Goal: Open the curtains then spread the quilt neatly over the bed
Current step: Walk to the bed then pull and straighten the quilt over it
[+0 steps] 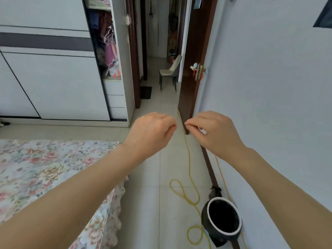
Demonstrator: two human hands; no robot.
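The bed (36, 169) lies at the lower left, covered by a floral cloth with a frilled edge. No curtains show in this view. Both my arms reach forward over the tiled floor beside the bed. My left hand (150, 133) has its fingers curled in with nothing visible in them. My right hand (213, 131) is pinched, thumb against fingertips, and nothing clear shows between them. The two hands are close together, a small gap apart, above the floor in front of the doorway.
A yellow cord (188, 177) snakes over the floor tiles. A black bin with a white rim (222, 218) stands by the right wall. The dark wooden door (194, 69) is open onto a corridor with a chair (170, 71). A white wardrobe (53, 69) fills the left.
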